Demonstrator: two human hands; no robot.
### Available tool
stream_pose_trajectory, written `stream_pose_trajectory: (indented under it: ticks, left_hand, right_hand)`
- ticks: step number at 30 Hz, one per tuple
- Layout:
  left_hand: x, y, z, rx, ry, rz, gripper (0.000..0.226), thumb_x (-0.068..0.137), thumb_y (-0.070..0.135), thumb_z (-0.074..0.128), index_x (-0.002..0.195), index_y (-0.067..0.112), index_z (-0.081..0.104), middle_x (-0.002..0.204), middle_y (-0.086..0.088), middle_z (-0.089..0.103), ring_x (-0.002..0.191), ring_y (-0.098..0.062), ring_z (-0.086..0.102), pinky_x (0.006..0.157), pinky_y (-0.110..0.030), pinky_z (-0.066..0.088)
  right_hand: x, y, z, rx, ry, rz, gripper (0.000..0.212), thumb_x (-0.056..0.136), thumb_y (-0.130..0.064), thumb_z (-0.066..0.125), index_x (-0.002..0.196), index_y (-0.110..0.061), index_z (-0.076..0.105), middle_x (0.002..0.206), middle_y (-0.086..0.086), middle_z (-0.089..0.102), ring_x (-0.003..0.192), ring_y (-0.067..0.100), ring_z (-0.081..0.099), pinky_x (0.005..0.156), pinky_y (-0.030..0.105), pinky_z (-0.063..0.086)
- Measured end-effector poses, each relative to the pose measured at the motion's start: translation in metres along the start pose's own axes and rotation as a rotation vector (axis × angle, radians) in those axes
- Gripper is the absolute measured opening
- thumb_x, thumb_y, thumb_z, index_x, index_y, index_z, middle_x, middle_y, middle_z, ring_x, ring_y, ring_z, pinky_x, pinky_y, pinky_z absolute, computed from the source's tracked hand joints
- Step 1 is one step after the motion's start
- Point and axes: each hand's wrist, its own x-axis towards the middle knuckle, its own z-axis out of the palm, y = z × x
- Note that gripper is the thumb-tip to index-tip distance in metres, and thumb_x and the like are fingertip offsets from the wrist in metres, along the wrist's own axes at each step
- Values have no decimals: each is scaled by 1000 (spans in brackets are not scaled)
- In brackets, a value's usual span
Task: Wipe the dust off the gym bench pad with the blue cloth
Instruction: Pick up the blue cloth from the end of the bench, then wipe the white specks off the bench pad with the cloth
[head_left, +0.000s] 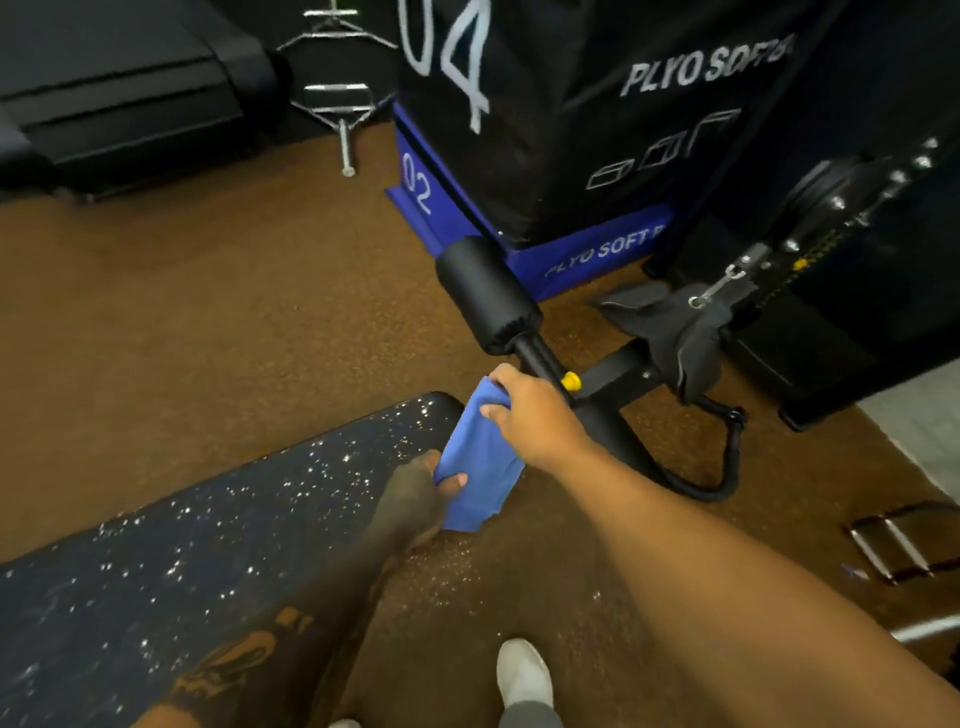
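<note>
The dark gym bench pad runs from the lower left up to the frame's centre and is speckled with pale dust. A blue cloth hangs just past the pad's far right end, stretched between both hands. My right hand pinches the cloth's top edge. My left hand, in shadow, grips its lower left edge beside the pad's end. The cloth is off the pad, above the floor.
A black foam roller on the bench's frame with a yellow knob stands just beyond my right hand. Stacked plyo soft boxes sit behind. A cable machine is at right, metal handles on the brown floor, my shoe below.
</note>
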Motion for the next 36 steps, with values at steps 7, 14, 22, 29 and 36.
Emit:
stream_pose_trajectory:
  ticks: [7,14,22,29,36]
  left_hand:
    - [21,-37,46,-252,186,-232,23,94,28,65,95,4,63,91,-10,67,82,-27,60,66,-35,44]
    - [9,-65,74,520,513,-141,45,91,52,51,109,12,60,118,-11,61,115,-33,52,95,-51,42]
    - [12,-162,43,873,273,90,117,79,90,23,153,0,24,164,-21,13,153,-37,8,120,-60,13]
    - [29,-178,31,848,280,78,115,75,94,27,156,13,19,165,-18,10,152,-37,9,118,-67,13]
    - [28,-180,26,856,224,88,124,67,100,29,156,12,23,165,-19,9,152,-39,10,114,-72,18]
  right_hand:
    - [70,-5,49,-419,-183,-287,25,99,-25,55,122,-16,55,116,10,62,107,32,60,87,43,49]
    - [120,11,119,-618,-290,-481,35,93,-4,53,122,-21,59,114,8,58,112,30,53,79,36,37]
    - [71,53,184,-548,4,-455,72,96,-50,45,156,-21,20,166,15,2,151,35,4,118,59,5]
    - [77,66,208,-563,-82,-318,83,90,-69,34,157,-32,4,164,12,-16,150,35,-17,116,63,-5]
    - [50,82,205,-528,-63,-317,69,97,-52,26,158,-32,2,166,10,-6,152,32,-11,120,57,7]
